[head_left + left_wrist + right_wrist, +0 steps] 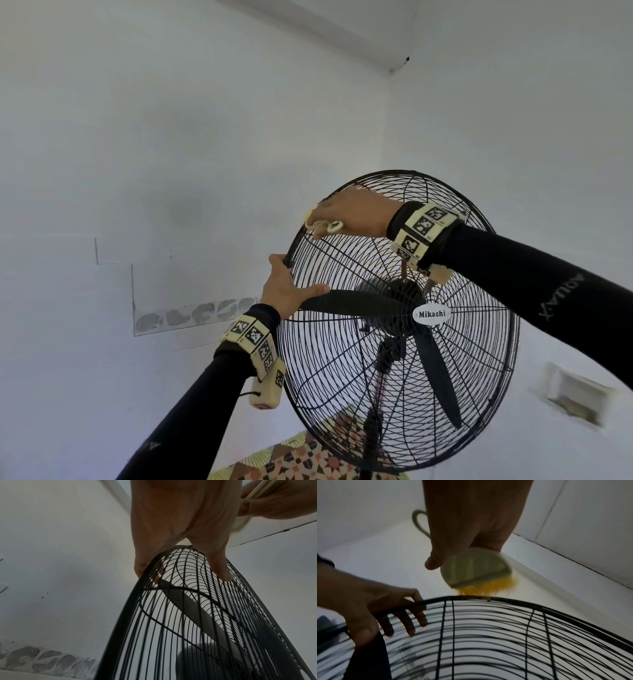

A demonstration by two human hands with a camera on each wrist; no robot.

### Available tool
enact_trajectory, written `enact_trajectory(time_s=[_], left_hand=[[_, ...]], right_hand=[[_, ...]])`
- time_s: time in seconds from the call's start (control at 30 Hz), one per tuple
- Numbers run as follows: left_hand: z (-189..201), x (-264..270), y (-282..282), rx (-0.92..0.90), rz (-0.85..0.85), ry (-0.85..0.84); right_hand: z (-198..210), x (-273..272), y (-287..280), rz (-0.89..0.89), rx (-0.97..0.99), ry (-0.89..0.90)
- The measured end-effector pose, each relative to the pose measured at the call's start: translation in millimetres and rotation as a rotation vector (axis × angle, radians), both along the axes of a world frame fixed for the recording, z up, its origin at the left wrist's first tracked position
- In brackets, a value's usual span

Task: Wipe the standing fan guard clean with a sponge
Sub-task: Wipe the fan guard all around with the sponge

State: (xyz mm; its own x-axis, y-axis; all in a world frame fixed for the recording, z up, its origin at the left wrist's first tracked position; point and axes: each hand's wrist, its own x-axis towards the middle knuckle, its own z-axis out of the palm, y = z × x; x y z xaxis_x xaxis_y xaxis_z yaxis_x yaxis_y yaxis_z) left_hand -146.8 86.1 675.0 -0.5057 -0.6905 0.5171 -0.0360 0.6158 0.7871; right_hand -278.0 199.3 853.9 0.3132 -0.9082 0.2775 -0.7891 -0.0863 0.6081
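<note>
Black wire fan guard (342,359), yellow-bristled plastic brush (476,569)

Black wire fan guard (342,359) upright on stand; pale scrubber (476,569), yellow bristles touching guard's rim.

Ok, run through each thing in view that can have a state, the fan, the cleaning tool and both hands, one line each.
Fan guard: closed over the blades, held at its rim.
Fan blades: sharp in the head view, apparently still.
Brush: yellow bristles touching the guard's top rim; a brush, not a sponge.
Left hand: grip on the guard's rim, fingers through the wires.
Right hand: grip on the brush.
</note>
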Motion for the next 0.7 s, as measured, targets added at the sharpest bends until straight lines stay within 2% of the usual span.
enact_trajectory(time_s=[0.1,0.2,0.27,0.37,0.5,0.53,0.6,0.67,0.7], left_hand=[[2,2,2,-0.006,0.007,-0.014],[1,0,2,-0.008,0.005,-0.011],[0,-1,2,-0.008,0.007,-0.003],[-1,-2,3,-0.003,0.011,0.011],[-1,1,3,0.002,0.01,0.016],[-1,1,4,0.001,0.009,0.016],[-2,1,6,0.005,0.008,0.024],[-2,1,6,0.006,0.009,0.028],[-3,0,6,0.002,0.01,0.028]], right_hand=[[13,-11,3,-0.036,-0.135,-0.165],[32,-33,3,-0.247,-0.362,-0.307],[35,-38,-1,-0.301,-0.407,-0.38],[15,-25,-11,-0.237,-0.277,-0.296],[-24,17,-3,0.123,0.055,-0.227],[-24,21,-3,0.162,0.051,-0.258],[-10,14,-6,0.127,-0.171,-0.35],[2,-6,-8,-0.052,-0.406,-0.371],[3,-14,-6,-0.149,-0.413,-0.329]])
